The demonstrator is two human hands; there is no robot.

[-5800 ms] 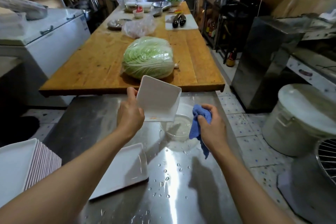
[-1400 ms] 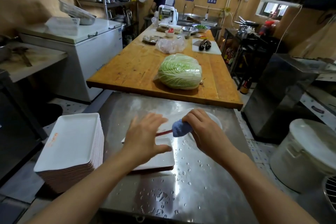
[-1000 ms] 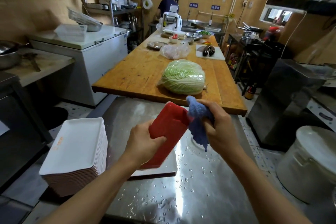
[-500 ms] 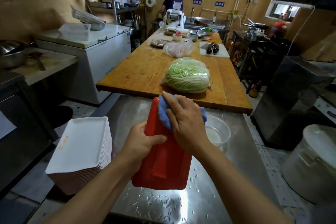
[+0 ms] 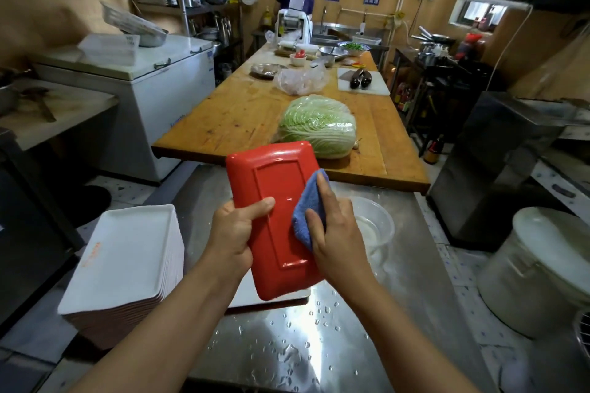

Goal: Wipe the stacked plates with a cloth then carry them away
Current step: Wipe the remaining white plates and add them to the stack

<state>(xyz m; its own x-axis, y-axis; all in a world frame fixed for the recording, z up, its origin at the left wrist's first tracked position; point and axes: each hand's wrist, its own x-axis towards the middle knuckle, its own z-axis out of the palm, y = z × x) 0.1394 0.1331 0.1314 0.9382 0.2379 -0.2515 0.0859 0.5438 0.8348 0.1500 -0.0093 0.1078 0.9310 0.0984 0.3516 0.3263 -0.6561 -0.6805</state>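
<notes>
Steel counter (image 5: pixel 319 344): wet, droplets scattered.
Left hand (image 5: pixel 234 233): grips red plate (image 5: pixel 274 198).
Right hand (image 5: pixel 335 230): presses blue cloth (image 5: pixel 308 204) onto it.
Wooden table (image 5: pixel 230 115): behind, holds cabbage (image 5: pixel 319 124).

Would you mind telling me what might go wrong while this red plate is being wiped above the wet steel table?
The left hand alone grips the red plate by one edge; pressure from the blue cloth could twist it loose. Water drops on the steel table could re-wet it. The white plate stack sits at the table's edge, near the left elbow.
</notes>
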